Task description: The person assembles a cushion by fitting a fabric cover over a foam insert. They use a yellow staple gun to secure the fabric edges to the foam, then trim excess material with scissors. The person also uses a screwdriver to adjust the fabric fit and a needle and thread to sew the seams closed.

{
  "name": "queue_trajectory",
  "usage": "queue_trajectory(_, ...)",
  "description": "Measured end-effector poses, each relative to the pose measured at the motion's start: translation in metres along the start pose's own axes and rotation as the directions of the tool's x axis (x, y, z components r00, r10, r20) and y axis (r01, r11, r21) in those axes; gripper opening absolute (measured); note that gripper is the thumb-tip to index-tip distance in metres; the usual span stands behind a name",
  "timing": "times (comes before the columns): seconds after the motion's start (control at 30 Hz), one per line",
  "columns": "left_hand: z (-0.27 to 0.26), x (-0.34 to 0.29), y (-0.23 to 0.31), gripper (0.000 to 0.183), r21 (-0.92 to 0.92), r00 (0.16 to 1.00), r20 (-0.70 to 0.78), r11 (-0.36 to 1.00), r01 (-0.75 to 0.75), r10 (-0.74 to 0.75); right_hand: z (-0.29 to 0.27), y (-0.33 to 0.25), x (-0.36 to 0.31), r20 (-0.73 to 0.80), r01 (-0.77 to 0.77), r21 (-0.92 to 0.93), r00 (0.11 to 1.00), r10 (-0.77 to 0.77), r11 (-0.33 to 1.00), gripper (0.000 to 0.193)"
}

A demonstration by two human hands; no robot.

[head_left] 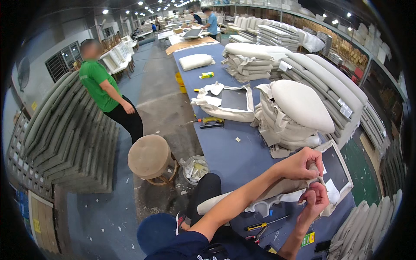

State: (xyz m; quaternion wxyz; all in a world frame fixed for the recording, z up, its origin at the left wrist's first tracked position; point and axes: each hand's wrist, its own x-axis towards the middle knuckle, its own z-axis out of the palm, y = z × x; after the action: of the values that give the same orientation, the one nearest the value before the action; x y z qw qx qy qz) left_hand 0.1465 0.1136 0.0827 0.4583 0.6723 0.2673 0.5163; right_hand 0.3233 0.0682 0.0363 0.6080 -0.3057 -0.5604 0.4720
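My left hand [302, 165] is closed, pinching the gathered edge of a beige fabric cover [277, 188] on an upholstered seat panel. Just below it my right hand [315, 200] is closed at the same edge, thumb and fingers pinched together. The panel's underside shows a dark board [337, 167] bordered by the cover. White scraps of lining lie against it. Whether there is a small tool or pin between my fingers cannot be made out. Near my right forearm a yellow-handled screwdriver [260, 225] rests on the blue table, beside pliers [259, 236].
A stack of beige cushions [299, 108] stands beyond my hands, with an open-backed panel [236, 104] to its left. A yellow tool [212, 120] lies nearby. Left of the table are a round stool [149, 157], a scrap bucket [196, 169] and a person in green [99, 82].
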Motion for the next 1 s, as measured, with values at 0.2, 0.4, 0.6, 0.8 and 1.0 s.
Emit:
queue_trajectory(0.2, 0.01, -0.014, -0.007, 0.009, -0.111, 0.992, -0.022, 0.986, -0.124, 0.123, -0.002, -0.001, -0.01, 0.048, 0.013, -0.113, 0.999, -0.007, 0.994, 0.03)
queue_trajectory(0.4, 0.016, -0.032, 0.002, 0.012, -0.115, 0.985, -0.03, 0.978, -0.174, 0.172, 0.011, -0.022, -0.029, -0.087, 0.063, -0.317, 0.992, -0.095, 0.946, 0.026)
queue_trajectory(0.6, 0.033, -0.04, 0.004, 0.011, -0.025, 0.992, -0.045, 0.993, -0.118, 0.117, -0.008, -0.024, -0.037, -0.097, 0.03, -0.361, 0.993, -0.069, 0.932, 0.037)
queue_trajectory(0.8, 0.028, -0.061, 0.005, 0.018, -0.018, 0.976, -0.134, 0.984, -0.178, 0.174, 0.003, -0.045, -0.026, 0.125, 0.13, -0.408, 0.988, -0.085, 0.904, 0.009)
queue_trajectory(1.0, 0.026, -0.079, 0.023, 0.023, 0.055, 0.977, -0.097, 0.982, -0.183, 0.187, 0.002, -0.05, -0.049, 0.238, 0.14, -0.317, 0.969, -0.064, 0.938, 0.02)
